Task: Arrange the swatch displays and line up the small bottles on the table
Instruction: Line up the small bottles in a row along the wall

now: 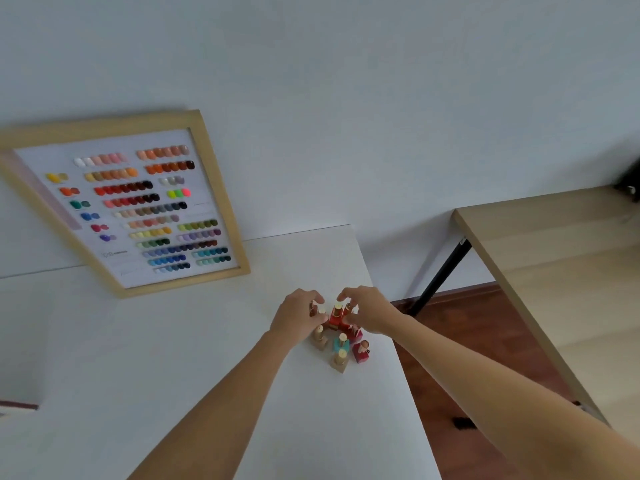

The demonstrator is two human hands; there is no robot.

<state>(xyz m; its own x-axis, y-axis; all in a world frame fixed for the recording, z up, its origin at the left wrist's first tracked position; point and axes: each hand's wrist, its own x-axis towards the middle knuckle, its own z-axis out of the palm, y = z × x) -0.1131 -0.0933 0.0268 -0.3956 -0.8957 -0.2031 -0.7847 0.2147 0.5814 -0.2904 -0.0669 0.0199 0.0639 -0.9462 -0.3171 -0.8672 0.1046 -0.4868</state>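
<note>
Bottle step in hand: small bottles [341, 337] clustered near right edge of white surface [207, 358], not yet in row

Left hand [299, 315] fingers curled round brown bottle [314, 309]; right hand [369, 310] fingers pinching red bottle [336, 315]

Swatch display [128, 202] leaning on wall, far left

Next: probably separate bottles, set side by side

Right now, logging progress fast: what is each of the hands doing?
Left hand: fingers curled on a small brown bottle.
Right hand: fingers curled around the red bottle.
</note>
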